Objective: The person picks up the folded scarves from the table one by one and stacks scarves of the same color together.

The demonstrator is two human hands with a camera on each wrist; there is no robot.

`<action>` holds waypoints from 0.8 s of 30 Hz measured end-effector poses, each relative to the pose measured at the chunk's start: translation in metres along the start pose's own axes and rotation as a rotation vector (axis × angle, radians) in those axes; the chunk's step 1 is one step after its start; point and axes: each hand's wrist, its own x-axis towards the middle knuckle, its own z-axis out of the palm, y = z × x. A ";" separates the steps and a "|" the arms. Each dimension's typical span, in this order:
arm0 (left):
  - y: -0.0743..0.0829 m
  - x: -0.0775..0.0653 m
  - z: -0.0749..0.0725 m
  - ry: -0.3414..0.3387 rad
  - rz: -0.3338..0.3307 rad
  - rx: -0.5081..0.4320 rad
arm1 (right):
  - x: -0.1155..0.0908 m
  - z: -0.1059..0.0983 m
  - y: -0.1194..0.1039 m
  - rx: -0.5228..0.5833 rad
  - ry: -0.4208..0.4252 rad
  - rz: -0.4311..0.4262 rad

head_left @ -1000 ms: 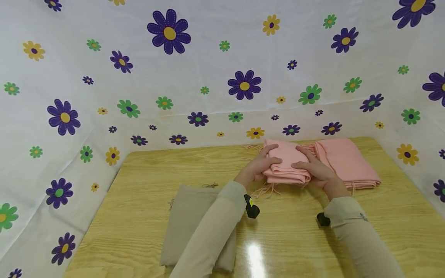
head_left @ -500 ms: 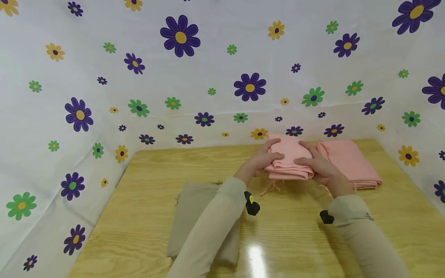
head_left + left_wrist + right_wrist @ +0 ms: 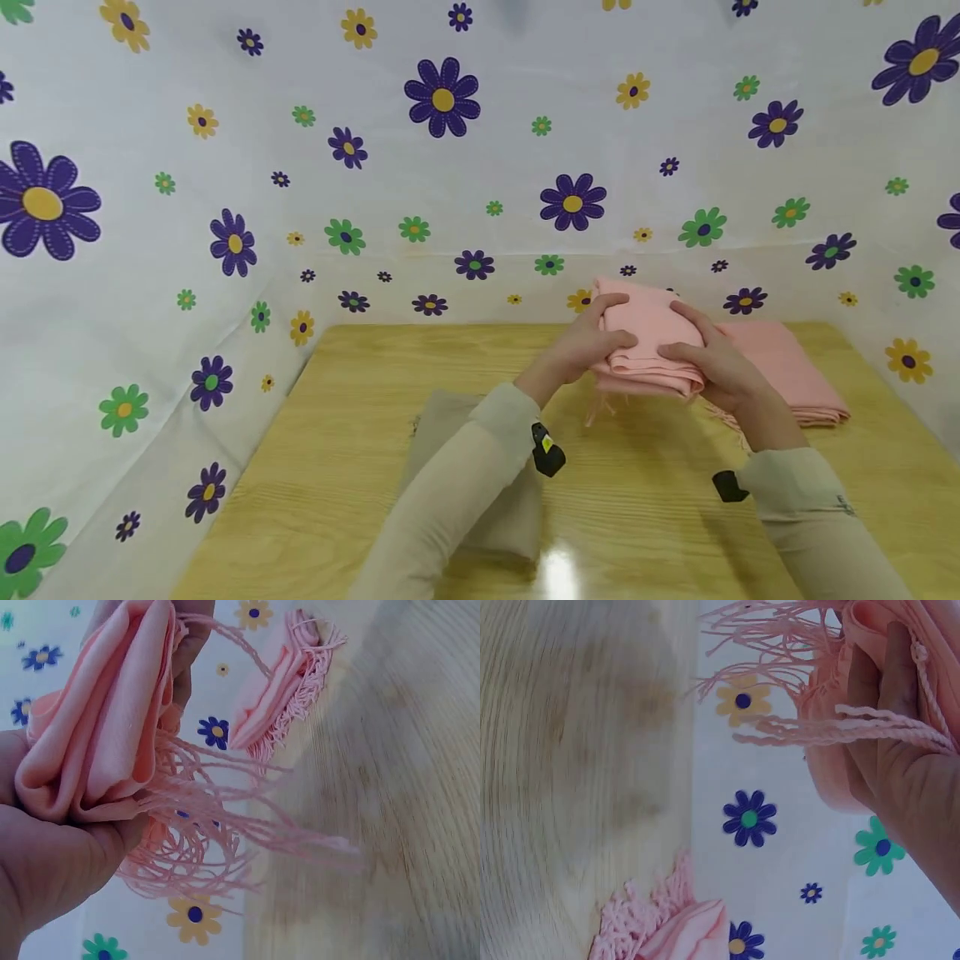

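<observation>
A folded pink scarf [image 3: 648, 325] with fringed ends is held up between both hands over the far part of the table. My left hand [image 3: 588, 340] grips its left edge, thumb on top and fingers underneath. On the opposite edge, my right hand [image 3: 712, 358] grips it the same way, fingers tucked among the folds in the right wrist view. Loose fringe [image 3: 202, 825] dangles from the scarf's underside in the left wrist view. A second folded pink scarf [image 3: 787, 367] lies on the table just right of my right hand.
A folded grey-beige scarf [image 3: 502, 508] lies at the near left of the wooden table [image 3: 337, 467], partly covered by my left forearm. A white flower-printed cloth [image 3: 420, 192] walls in the back and sides.
Both hands have raised the folded pink scarf off the table, its fringe now hanging free. The head view has turned slightly left. The other scarves stay put.
</observation>
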 end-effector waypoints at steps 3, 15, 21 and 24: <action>0.005 -0.011 0.008 -0.025 0.030 0.068 | -0.016 -0.002 0.003 -0.007 -0.010 -0.030; 0.005 -0.051 0.002 -0.029 0.065 -0.093 | -0.043 0.017 0.004 0.162 -0.212 -0.204; 0.006 -0.068 -0.003 -0.018 0.109 -0.111 | -0.044 0.028 0.005 0.177 -0.259 -0.260; 0.008 -0.075 -0.007 -0.025 0.118 -0.106 | -0.044 0.032 0.005 0.127 -0.250 -0.274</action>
